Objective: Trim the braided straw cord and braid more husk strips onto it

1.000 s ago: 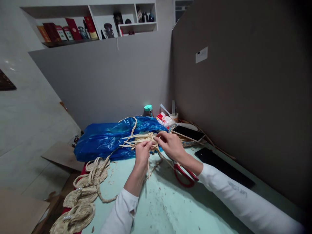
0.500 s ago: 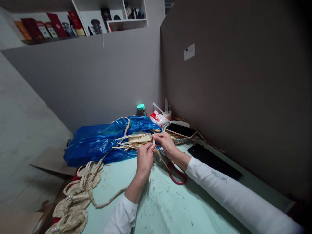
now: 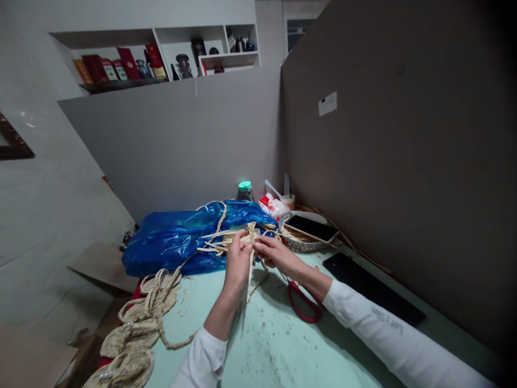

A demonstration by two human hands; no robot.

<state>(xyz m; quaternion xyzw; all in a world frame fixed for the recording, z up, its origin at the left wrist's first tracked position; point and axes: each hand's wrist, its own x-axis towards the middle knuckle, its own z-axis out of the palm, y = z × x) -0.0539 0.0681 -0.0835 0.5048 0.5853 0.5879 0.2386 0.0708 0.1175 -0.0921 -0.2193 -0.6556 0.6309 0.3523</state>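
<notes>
Both hands meet over a pale straw braid [image 3: 251, 233] with loose strips at its top and one strip hanging down between the hands. My left hand [image 3: 238, 258] pinches it from the left. My right hand [image 3: 274, 252] has its fingers closed on it from the right. Behind the hands, more pale straw strips [image 3: 214, 243] lie on a blue plastic bag [image 3: 165, 242]. Red-handled scissors [image 3: 302, 308] rest on the table below my right forearm, their blades mostly hidden. A long braided cord [image 3: 177, 344] runs toward the coiled braid loops [image 3: 131, 337] at the left.
The pale green table [image 3: 266, 355] carries a round basket [image 3: 302, 243] with a phone [image 3: 311, 228] on it, a dark flat object [image 3: 371, 288], a tissue pack [image 3: 274, 206] and a teal-lidded bottle [image 3: 245, 189]. Grey partitions [image 3: 181, 145] stand behind and to the right.
The camera view has shifted, so the scene sits lower and further right. My right hand has dropped beside my left fingertips, and the straw tuft now shows above them with a strip hanging below.
</notes>
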